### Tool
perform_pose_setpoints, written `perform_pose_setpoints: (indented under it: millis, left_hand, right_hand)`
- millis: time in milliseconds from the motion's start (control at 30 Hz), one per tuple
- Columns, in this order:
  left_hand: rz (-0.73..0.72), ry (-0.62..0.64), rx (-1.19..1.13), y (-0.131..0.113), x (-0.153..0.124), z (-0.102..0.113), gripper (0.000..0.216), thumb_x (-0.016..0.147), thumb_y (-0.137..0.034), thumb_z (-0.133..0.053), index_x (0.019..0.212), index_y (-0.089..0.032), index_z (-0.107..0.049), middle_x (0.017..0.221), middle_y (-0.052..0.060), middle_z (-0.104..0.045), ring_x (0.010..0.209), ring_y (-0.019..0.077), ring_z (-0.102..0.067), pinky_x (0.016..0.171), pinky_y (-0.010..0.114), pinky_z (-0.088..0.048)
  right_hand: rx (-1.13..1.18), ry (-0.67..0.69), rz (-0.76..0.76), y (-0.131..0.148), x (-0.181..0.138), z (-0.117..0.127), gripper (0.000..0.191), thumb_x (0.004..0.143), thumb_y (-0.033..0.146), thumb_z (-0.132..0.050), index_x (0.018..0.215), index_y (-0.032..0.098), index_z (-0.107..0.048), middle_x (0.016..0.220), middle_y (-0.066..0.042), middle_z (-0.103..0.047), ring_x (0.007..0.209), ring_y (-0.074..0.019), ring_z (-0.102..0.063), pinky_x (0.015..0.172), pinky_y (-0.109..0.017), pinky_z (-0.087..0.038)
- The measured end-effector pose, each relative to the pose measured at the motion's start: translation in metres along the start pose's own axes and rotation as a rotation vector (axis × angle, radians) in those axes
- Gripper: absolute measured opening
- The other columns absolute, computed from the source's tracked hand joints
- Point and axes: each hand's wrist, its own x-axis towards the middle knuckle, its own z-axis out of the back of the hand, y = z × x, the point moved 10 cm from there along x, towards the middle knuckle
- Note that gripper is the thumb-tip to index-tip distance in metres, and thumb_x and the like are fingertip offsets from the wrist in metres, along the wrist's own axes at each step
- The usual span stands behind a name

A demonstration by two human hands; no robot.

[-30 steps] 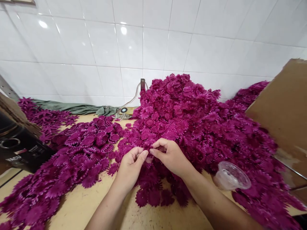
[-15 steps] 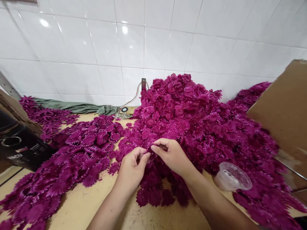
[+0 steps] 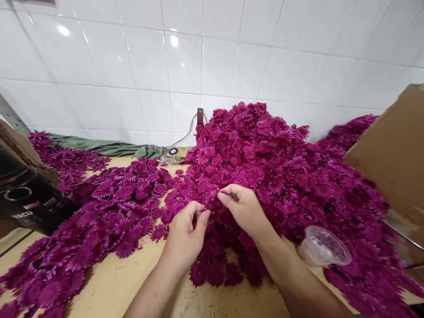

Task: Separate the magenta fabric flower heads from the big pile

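Over the front of a large heap of magenta fabric flower pieces (image 3: 245,154), both my hands are closed in a pinch. My left hand (image 3: 187,232) has thumb and forefinger together on a bit of magenta flower piece (image 3: 202,212). A little higher and to the right, my right hand (image 3: 243,207) pinches another magenta bit (image 3: 224,192) at its fingertips. A small gap separates the two hands. Whatever lies between the fingertips blends into the heap behind, so its outline is hard to see.
A clear plastic cup (image 3: 326,247) lies tilted right of my right forearm. Flatter flower pieces (image 3: 109,221) spread leftward beside a black bottle box (image 3: 33,198). A cardboard sheet (image 3: 391,145) leans at the right. Green cloth (image 3: 99,145) runs along the tiled wall (image 3: 145,57).
My right hand has moved slightly up and right, away from the left, widening the gap between the fingertips. My left hand stays nearly in place. The view has shifted slightly.
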Motion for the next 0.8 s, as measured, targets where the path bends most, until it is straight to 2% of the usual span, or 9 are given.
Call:
perform_pose_setpoints:
  millis: [200, 467, 800]
  left_hand:
    - [-0.036, -0.038, -0.016, -0.013, 0.002, 0.007, 0.016, 0.075, -0.031, -0.044, 0.064, -0.02, -0.048, 0.056, -0.004, -0.047, 0.053, 0.0124, -0.043, 0.053, 0.023, -0.034]
    - [-0.025, -0.077, 0.012, -0.006, -0.002, 0.014, 0.019, 0.078, -0.032, -0.041, 0.063, -0.021, -0.045, 0.054, -0.005, -0.043, 0.052, 0.0124, -0.041, 0.052, 0.023, -0.034]
    - [-0.074, -0.129, 0.175, -0.002, -0.018, 0.04, 0.018, 0.076, -0.034, -0.045, 0.062, -0.022, -0.048, 0.052, -0.004, -0.045, 0.05, 0.0136, -0.041, 0.051, 0.024, -0.032]
  right_hand:
    - [0.184, -0.065, -0.04, 0.001, 0.014, 0.005, 0.016, 0.062, 0.031, -0.057, 0.062, 0.015, -0.057, 0.051, 0.003, -0.052, 0.047, -0.0093, -0.042, 0.048, -0.023, -0.037]
    - [0.053, -0.092, 0.065, 0.016, 0.017, 0.0, 0.011, 0.065, 0.026, -0.054, 0.062, 0.017, -0.058, 0.055, 0.0, -0.059, 0.052, -0.0125, -0.051, 0.053, -0.024, -0.041]
    - [0.025, 0.054, 0.061, 0.017, 0.013, -0.024, 0.008, 0.068, 0.023, -0.053, 0.063, 0.017, -0.055, 0.054, 0.002, -0.053, 0.051, -0.0109, -0.046, 0.052, -0.023, -0.039]
